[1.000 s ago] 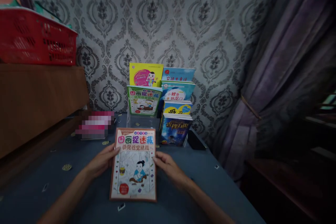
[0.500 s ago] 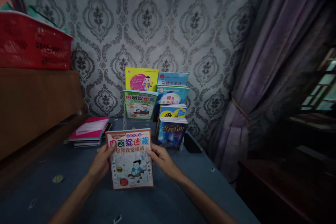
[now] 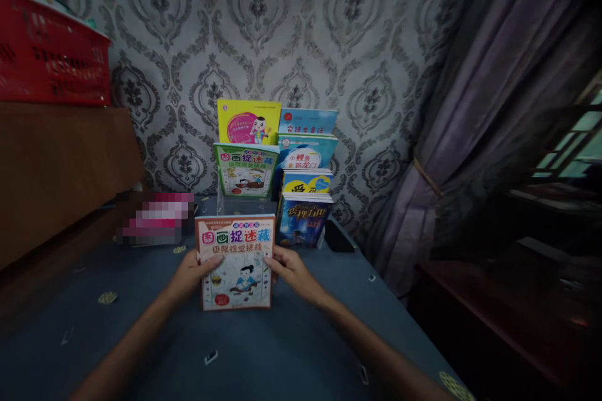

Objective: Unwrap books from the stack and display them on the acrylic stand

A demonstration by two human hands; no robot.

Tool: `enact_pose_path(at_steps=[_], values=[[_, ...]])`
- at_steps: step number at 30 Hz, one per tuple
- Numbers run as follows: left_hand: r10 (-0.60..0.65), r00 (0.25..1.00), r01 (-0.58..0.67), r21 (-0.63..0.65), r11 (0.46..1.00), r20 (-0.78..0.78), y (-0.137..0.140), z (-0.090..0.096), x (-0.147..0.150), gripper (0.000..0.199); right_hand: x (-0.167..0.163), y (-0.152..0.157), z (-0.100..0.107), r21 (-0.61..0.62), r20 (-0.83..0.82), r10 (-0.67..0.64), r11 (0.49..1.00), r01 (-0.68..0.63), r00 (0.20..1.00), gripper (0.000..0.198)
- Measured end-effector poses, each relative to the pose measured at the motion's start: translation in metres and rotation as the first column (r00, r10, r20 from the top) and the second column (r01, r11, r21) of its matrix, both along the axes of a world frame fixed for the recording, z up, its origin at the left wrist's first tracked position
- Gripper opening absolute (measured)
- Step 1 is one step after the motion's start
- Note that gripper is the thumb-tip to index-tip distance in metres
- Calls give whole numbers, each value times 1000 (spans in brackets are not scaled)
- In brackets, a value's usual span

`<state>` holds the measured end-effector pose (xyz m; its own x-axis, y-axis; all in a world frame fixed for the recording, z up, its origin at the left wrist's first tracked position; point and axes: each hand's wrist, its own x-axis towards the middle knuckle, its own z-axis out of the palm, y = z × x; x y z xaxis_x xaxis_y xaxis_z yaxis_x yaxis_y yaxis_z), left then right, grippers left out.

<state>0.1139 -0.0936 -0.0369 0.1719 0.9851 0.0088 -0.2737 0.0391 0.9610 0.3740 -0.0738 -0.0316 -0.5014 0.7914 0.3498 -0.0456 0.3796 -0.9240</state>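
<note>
Between my two hands I hold a picture book (image 3: 237, 263) with a brown-red border and a seated cartoon figure on its cover. My left hand (image 3: 190, 272) grips its left edge, thumb across the front. On the right edge, my right hand (image 3: 290, 269) has its thumb on the cover and its fingers behind. Just beyond stands a tiered clear book rack (image 3: 226, 205). Its left side bears a yellow book (image 3: 249, 122) and a green-bordered book (image 3: 247, 170). The right side carries light-blue books (image 3: 308, 149), a yellow-and-blue book (image 3: 296, 183) and a dark-blue book (image 3: 305, 222).
A stack of pink-topped books (image 3: 157, 219), blurred out, lies at the left. Behind the rack's right side rests a black flat object (image 3: 339, 239). A red basket (image 3: 56, 50) sits on a wooden cabinet (image 3: 66, 169). A purple curtain (image 3: 437, 138) hangs at the right.
The held book has shifted slightly closer to the rack and sits more upright, with my left thumb lower on its cover. My view has tipped downward.
</note>
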Motion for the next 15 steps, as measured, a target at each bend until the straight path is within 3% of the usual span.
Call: enact_pose_path(at_steps=[8,11,15], values=[[221,966,-228,40,973,137,3,15,11,58,-7,7,2,-36,5,26,999,-26,1000,50],[219,965,-225,27,974,140,4,16,12,56,-8,8,5,-30,16,16,999,-16,1000,51],[213,969,-218,29,976,129,6,16,10,57,-11,14,18,33,-18,-104,994,104,994,49]])
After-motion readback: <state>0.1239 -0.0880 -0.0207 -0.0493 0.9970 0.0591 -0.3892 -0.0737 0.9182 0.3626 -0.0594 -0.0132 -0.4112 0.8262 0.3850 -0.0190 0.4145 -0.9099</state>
